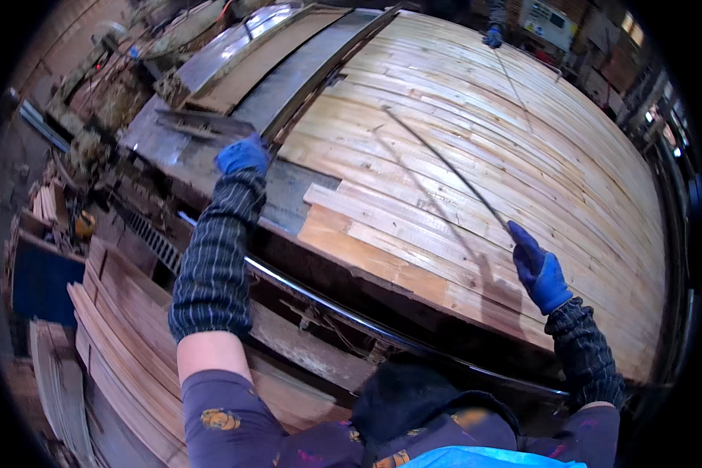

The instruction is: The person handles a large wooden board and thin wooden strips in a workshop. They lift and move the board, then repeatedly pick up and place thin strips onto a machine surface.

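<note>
My right hand [540, 269], in a blue glove, is closed round the near end of a thin dark rod [452, 168]. The rod slants up and left over a wide panel of pale wooden strips [460, 132], casting a shadow on it. My left hand [243, 154], also gloved in blue, is at the panel's left side, its fingers curled at the end of a dark flat bar [203, 123]. Part of that grip is hidden. Close by, a long dark rail [327, 70] runs along the panel's left edge, beside a grey metal surface [300, 191].
At the far edge, another person's gloved hand [493, 37] holds a thin rod [515, 86] over the panel. A shiny metal rail [343, 327] crosses in front of me. Wooden strips [125, 335] are stacked at lower left. Dusty machinery [105, 97] stands at far left.
</note>
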Action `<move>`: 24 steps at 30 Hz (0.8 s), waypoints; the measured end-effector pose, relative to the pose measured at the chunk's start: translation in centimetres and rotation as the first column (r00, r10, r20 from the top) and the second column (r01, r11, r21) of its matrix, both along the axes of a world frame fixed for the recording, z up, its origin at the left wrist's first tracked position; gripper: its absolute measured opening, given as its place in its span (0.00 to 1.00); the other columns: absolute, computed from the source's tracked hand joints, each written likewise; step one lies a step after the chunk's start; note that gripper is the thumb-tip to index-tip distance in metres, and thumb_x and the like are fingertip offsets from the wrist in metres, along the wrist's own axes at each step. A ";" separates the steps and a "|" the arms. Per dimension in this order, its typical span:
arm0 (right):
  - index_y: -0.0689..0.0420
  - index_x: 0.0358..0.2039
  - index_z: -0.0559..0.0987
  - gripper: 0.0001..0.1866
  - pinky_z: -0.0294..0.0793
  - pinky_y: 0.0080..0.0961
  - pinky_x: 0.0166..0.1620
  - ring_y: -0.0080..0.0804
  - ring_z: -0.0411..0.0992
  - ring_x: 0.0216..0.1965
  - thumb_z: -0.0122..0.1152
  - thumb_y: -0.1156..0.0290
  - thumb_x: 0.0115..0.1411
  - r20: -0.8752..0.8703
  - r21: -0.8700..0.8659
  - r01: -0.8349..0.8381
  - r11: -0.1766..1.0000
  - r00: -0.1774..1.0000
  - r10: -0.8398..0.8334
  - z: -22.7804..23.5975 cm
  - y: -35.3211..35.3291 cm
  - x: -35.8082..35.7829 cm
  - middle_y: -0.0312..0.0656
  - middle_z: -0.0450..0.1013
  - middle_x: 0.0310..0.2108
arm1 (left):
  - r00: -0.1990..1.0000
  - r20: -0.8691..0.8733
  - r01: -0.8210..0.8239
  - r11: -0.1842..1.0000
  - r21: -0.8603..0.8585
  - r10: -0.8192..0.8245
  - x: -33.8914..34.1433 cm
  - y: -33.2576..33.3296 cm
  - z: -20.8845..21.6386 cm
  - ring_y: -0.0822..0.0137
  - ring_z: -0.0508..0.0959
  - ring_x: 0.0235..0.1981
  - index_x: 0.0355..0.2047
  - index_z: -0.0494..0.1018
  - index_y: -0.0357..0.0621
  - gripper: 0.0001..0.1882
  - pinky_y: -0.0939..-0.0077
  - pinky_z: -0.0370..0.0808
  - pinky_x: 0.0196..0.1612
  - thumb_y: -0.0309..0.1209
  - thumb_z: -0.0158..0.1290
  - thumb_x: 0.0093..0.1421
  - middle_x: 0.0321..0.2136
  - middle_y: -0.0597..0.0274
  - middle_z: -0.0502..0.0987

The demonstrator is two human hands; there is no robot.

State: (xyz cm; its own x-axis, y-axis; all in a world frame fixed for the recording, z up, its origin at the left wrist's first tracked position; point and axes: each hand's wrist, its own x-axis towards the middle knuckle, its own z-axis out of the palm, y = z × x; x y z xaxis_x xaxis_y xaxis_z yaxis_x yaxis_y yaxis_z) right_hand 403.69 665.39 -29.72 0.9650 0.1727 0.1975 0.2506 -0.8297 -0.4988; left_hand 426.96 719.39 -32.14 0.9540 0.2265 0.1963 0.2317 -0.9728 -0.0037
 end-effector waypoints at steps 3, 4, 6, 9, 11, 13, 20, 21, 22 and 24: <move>0.40 0.63 0.68 0.26 0.75 0.43 0.36 0.56 0.77 0.35 0.54 0.70 0.64 0.040 -0.192 -0.011 0.981 0.999 0.019 -1.9 -3.4 1.7 0.56 0.77 0.36 | 0.959 0.280 0.010 0.994 0.106 -0.039 -0.9 -0.9 -1.7 0.50 0.82 0.38 0.40 0.77 0.54 0.13 0.49 0.75 0.38 0.43 0.48 0.63 0.34 0.53 0.82; 0.40 0.63 0.68 0.26 0.75 0.44 0.36 0.57 0.76 0.36 0.54 0.70 0.64 0.095 -0.210 -0.025 0.977 0.994 0.046 -2.6 -4.2 2.2 0.56 0.77 0.37 | 0.953 0.300 0.002 0.990 0.143 -0.046 -1.0 -1.0 -1.9 0.50 0.82 0.37 0.38 0.76 0.54 0.12 0.50 0.75 0.36 0.44 0.48 0.63 0.32 0.54 0.82; 0.41 0.62 0.70 0.27 0.75 0.42 0.35 0.52 0.76 0.34 0.56 0.71 0.62 0.120 -0.326 -0.038 0.944 0.989 0.081 -3.7 -5.6 3.2 0.53 0.77 0.35 | 0.948 0.308 0.016 0.976 0.217 -0.084 -1.0 -0.9 -1.9 0.51 0.83 0.34 0.36 0.76 0.54 0.12 0.51 0.75 0.33 0.44 0.49 0.63 0.28 0.55 0.81; 0.47 0.56 0.75 0.24 0.74 0.39 0.34 0.48 0.74 0.30 0.59 0.71 0.57 0.178 -0.332 -0.066 0.941 0.975 0.131 -4.1 -6.5 4.1 0.48 0.75 0.29 | 0.969 0.247 -0.060 0.970 0.235 0.000 -0.3 0.4 -0.4 0.50 0.82 0.35 0.43 0.76 0.55 0.21 0.51 0.76 0.35 0.55 0.47 0.63 0.30 0.53 0.82; 0.49 0.54 0.77 0.23 0.74 0.41 0.35 0.49 0.74 0.31 0.59 0.71 0.56 0.261 -0.402 -0.072 0.913 0.946 0.190 -4.1 -6.0 4.7 0.48 0.75 0.30 | 0.959 0.283 -0.050 0.971 0.232 -0.019 0.6 1.5 0.5 0.50 0.82 0.35 0.45 0.76 0.56 0.25 0.51 0.76 0.36 0.59 0.46 0.62 0.32 0.53 0.82; 0.51 0.54 0.77 0.23 0.72 0.44 0.38 0.50 0.72 0.34 0.60 0.70 0.55 0.332 -0.395 -0.118 0.911 0.906 0.261 -4.3 -4.8 5.9 0.49 0.73 0.33 | 0.954 0.299 -0.033 0.978 0.204 -0.030 0.9 3.1 1.0 0.50 0.82 0.36 0.47 0.76 0.57 0.27 0.51 0.77 0.38 0.61 0.45 0.62 0.33 0.52 0.82; 0.53 0.56 0.75 0.25 0.69 0.44 0.44 0.50 0.69 0.39 0.59 0.68 0.56 0.175 -0.387 0.020 0.922 0.983 0.052 -8.1 0.7 10.2 0.49 0.71 0.34 | 0.943 0.311 0.048 0.974 0.223 -0.118 0.9 3.3 -0.3 0.49 0.82 0.36 0.45 0.76 0.53 0.22 0.54 0.77 0.36 0.54 0.47 0.64 0.33 0.47 0.81; 0.56 0.53 0.77 0.20 0.70 0.40 0.45 0.47 0.71 0.40 0.57 0.70 0.59 0.150 -0.400 0.016 0.916 0.987 0.049 -8.4 0.3 10.5 0.49 0.72 0.35 | 0.943 0.296 0.105 0.979 0.172 -0.153 0.6 2.4 -0.9 0.49 0.82 0.35 0.43 0.76 0.51 0.20 0.55 0.77 0.36 0.51 0.48 0.64 0.32 0.48 0.81; 0.56 0.51 0.78 0.18 0.70 0.39 0.45 0.45 0.72 0.40 0.56 0.71 0.60 0.065 -0.246 0.044 0.968 0.997 -0.029 -9.0 -0.1 11.2 0.49 0.73 0.36 | 0.922 0.339 0.145 0.980 0.138 -0.185 0.4 1.4 -1.6 0.49 0.82 0.34 0.41 0.77 0.48 0.18 0.56 0.78 0.36 0.48 0.49 0.64 0.31 0.49 0.81; 0.57 0.48 0.79 0.14 0.71 0.37 0.45 0.43 0.73 0.41 0.55 0.72 0.62 -0.157 0.199 0.197 0.960 0.973 -0.167 -9.9 -1.9 11.5 0.48 0.74 0.37 | 0.874 0.405 0.309 0.950 -0.040 -0.267 -0.5 -0.4 -3.5 0.49 0.81 0.35 0.40 0.77 0.45 0.16 0.55 0.77 0.40 0.43 0.49 0.64 0.32 0.47 0.80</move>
State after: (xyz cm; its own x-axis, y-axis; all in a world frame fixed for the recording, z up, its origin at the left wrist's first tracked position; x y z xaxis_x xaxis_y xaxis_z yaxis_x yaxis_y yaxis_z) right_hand 415.20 663.50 -39.59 0.9965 -0.0396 0.0736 0.0219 -0.7264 -0.6869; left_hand 426.48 718.99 -35.67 0.8306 -0.0079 0.5569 -0.0964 -0.9869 0.1297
